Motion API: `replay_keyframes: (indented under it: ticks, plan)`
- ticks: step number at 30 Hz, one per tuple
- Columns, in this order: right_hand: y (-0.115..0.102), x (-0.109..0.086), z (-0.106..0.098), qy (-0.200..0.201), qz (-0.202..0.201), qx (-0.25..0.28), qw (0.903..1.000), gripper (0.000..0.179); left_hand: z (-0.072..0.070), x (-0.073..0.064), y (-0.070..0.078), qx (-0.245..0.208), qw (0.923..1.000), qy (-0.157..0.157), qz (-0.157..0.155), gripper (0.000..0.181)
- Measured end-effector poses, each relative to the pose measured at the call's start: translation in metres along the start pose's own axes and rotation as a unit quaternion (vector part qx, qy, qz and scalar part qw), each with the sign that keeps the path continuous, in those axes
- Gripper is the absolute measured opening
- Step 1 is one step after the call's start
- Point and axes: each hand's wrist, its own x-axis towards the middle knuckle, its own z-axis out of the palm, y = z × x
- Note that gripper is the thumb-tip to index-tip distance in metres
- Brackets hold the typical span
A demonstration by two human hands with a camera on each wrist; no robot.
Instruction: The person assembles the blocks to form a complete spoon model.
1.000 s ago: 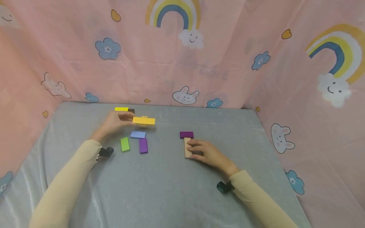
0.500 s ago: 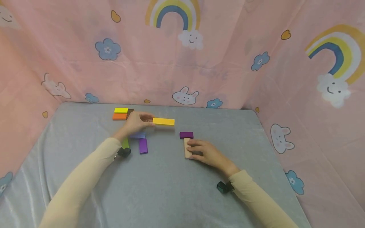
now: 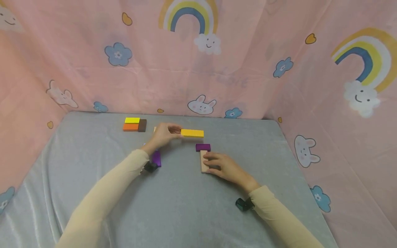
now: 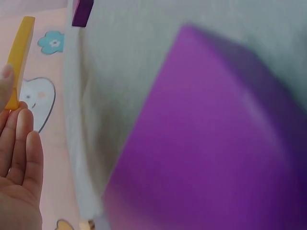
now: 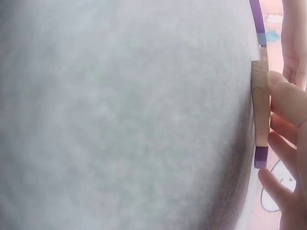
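Observation:
In the head view my left hand point(image 3: 164, 135) pinches one end of a yellow-orange block point(image 3: 192, 133), held level above the cloth. My thumb and fingertips also show on this block point(image 4: 20, 62) in the left wrist view. My right hand point(image 3: 227, 167) rests its fingertips on a plain wooden block point(image 3: 203, 165) lying lengthwise on the table; thumb and fingers touch its upper face point(image 5: 261, 112) in the right wrist view. A dark purple block point(image 3: 203, 147) lies crosswise against its far end, just in front of the held block.
Yellow point(image 3: 132, 120), orange point(image 3: 130, 127) and brown point(image 3: 142, 125) blocks lie together at the back left of the grey cloth point(image 3: 186, 213). A purple block point(image 3: 156, 159) lies beneath my left wrist. My left arm mostly hides a light blue block and covers a green one.
My left hand has carried the yellow-orange block rightward, from above the left blocks to behind the dark purple block. My right hand has stayed on the wooden block.

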Motion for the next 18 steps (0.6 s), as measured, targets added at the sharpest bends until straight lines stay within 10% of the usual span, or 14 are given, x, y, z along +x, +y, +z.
replay_keyframes:
  ticks: [18]
  plan:
    - [0.001, 0.002, 0.002, 0.009, -0.015, 0.002, 0.9999, 0.042, 0.038, 0.012, 0.001, 0.004, 1.0, -0.002, 0.001, 0.033]
